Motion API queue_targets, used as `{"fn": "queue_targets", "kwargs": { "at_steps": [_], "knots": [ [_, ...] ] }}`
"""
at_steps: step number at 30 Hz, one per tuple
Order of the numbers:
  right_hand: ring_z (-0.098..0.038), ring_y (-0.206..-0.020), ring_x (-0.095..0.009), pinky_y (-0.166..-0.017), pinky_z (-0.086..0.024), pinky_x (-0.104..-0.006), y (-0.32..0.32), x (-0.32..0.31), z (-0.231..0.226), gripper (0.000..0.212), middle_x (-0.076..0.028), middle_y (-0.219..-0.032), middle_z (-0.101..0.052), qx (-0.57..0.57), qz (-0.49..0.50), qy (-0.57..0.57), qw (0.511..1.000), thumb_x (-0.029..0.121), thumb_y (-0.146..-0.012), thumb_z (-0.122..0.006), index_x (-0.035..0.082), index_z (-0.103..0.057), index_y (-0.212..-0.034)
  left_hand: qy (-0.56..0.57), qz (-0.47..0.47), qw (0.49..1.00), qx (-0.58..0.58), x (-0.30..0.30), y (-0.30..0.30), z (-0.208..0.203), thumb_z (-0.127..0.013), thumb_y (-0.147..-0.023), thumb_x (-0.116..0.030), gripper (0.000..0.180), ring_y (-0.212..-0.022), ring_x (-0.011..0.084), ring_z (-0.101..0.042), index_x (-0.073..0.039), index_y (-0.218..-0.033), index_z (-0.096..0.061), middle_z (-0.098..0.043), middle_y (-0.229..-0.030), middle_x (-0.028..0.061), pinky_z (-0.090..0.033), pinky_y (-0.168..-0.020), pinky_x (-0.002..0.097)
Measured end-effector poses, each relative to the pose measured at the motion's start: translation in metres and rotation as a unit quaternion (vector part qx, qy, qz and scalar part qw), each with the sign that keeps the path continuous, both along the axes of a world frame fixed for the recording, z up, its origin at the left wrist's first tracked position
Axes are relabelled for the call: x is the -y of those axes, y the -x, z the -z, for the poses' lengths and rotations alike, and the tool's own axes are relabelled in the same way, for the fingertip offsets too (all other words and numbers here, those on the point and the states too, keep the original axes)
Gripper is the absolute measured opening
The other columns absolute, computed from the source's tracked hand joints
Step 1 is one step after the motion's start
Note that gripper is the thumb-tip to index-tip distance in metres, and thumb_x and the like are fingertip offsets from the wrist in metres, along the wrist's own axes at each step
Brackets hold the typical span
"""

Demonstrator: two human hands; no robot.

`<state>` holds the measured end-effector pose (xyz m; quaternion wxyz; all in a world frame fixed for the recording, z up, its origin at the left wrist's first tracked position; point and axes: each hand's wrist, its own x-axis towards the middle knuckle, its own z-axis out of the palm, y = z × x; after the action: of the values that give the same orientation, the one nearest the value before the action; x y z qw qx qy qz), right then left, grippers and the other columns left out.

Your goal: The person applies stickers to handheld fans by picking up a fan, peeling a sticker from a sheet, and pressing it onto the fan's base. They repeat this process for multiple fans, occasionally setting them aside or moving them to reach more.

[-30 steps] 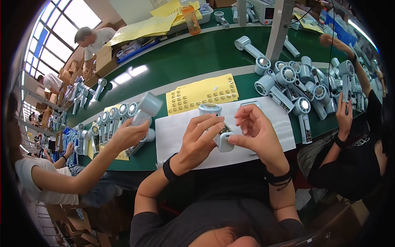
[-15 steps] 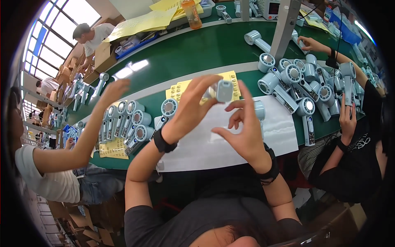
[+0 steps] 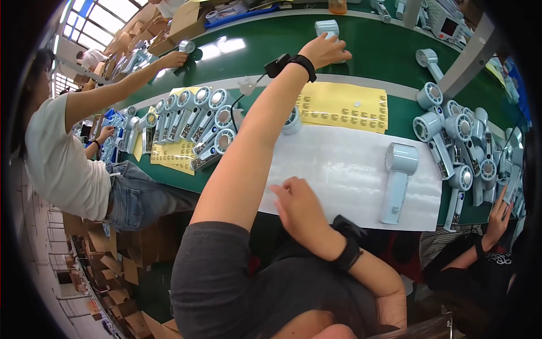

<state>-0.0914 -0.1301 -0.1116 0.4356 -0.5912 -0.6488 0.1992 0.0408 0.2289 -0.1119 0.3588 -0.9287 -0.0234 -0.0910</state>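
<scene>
My left hand (image 3: 326,52) reaches far over the green surface, its fingers closed round a pale blue handheld fan (image 3: 326,27). The round head of that fan shows beyond my fingers; its handle is mostly hidden. Low over the near edge of the white sheet (image 3: 339,175), my right hand (image 3: 302,210) has loosely bent fingers, thumb apart, and no object visible in it. Another pale blue handheld fan (image 3: 398,183) lies on the sheet's right part, handle toward me. Just beyond the sheet is a yellow sticker sheet (image 3: 344,107) with small labels.
Rows of fans (image 3: 195,116) lie at the left on yellow sheets; a heap of fans (image 3: 466,133) fills the right. A grey metal post (image 3: 468,56) rises at the far right. Co-workers reach in from both sides. A cable (image 3: 234,110) hangs near my left wrist.
My left hand has carried the fan from above the white sheet out to the far green surface. My right hand has drawn back toward me, fingers more bent. The view has shifted.
</scene>
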Motion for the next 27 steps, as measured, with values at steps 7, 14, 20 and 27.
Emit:
{"fn": "queue_targets", "kwargs": {
  "at_steps": [7, 14, 20, 27],
  "knots": [
    [-0.052, -0.086, -0.028, -0.072, -0.041, -0.0370, 0.053, -0.014, 0.015, 0.023, -0.011, -0.092, -0.053, 0.142, -0.011, -0.031, 0.989, 0.006, -0.081, -0.066, 0.001, -0.064, -0.103, 0.170, 0.041, 0.982, 0.071, 0.045, 0.046, -0.029, -0.064, -0.087, -0.007, 0.038, -0.119, 0.0285, -0.056, -0.016, -0.124, -0.061, -0.057, -0.135, 0.0102, -0.047, -0.100, 0.0402],
    [-0.052, -0.086, -0.028, -0.073, -0.041, -0.0370, 0.060, -0.025, 0.016, 0.021, -0.011, -0.091, -0.053, 0.050, 0.010, -0.034, 0.998, 0.007, -0.080, -0.065, 0.002, -0.062, -0.099, 0.346, 0.084, 0.928, 0.110, 0.123, 0.090, -0.094, -0.067, -0.085, -0.008, 0.034, -0.118, 0.0285, -0.056, -0.011, -0.118, -0.065, -0.058, -0.130, 0.0112, -0.046, -0.099, 0.0420],
    [-0.054, -0.089, -0.030, -0.075, -0.043, -0.0412, 0.071, -0.019, 0.017, 0.021, -0.013, -0.090, -0.054, 0.139, 0.018, -0.045, 0.989, 0.003, -0.073, -0.065, 0.002, -0.057, -0.093, 0.379, 0.187, 0.904, 0.054, 0.198, 0.102, -0.099, -0.065, -0.086, -0.009, 0.038, -0.124, 0.0255, -0.054, -0.012, -0.124, -0.061, -0.057, -0.133, 0.0085, -0.043, -0.104, 0.0426],
    [-0.057, -0.090, -0.031, -0.077, -0.045, -0.0416, 0.069, -0.021, 0.024, 0.009, -0.012, -0.088, -0.056, -0.032, -0.057, -0.158, 0.985, 0.006, -0.076, -0.064, 0.007, -0.058, -0.083, 0.279, 0.362, 0.885, -0.093, 0.278, 0.068, -0.063, -0.060, -0.089, -0.016, 0.053, -0.141, 0.0176, -0.039, -0.015, -0.141, -0.047, -0.048, -0.145, -0.0009, -0.034, -0.117, 0.0444]
  ]
}}
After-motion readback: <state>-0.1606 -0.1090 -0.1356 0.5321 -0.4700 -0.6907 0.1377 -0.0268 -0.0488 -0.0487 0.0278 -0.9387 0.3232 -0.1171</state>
